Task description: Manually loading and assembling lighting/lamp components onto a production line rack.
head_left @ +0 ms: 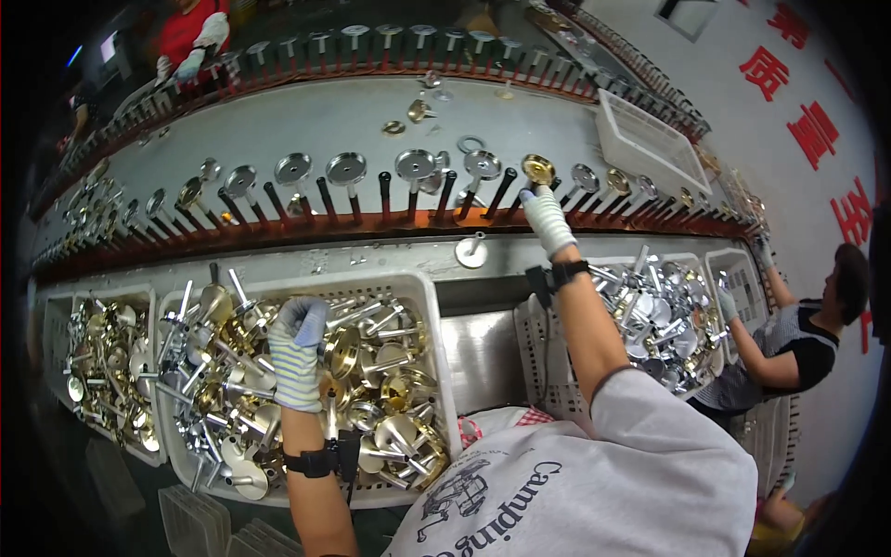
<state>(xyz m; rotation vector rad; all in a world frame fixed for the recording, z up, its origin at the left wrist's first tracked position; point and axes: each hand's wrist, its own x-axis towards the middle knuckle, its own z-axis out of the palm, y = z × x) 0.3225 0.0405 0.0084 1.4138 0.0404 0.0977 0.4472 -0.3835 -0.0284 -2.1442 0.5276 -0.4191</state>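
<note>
My right hand [546, 218], in a striped knit glove, reaches to the row of upright pegs. Its fingers close round the stem just below a gold disc-topped metal part [538, 169]. My left hand [299, 345], gloved the same way, is over a white plastic crate [429, 320] heaped with shiny gold and silver disc-and-stem parts [394, 432]. Its fingers are curled in, and what they hold, if anything, is hidden. A round gold part [343, 351] lies right beside those fingers. Several silver disc-topped parts [346, 169] stand on pegs left of my right hand.
A second crate [148, 371] of parts stands at the far left, another with silver parts [664, 306] at the right. One loose disc part [471, 251] rests on the metal ledge. A white tray [650, 148] lies beyond the pegs. Co-workers [789, 339] are at right and far left.
</note>
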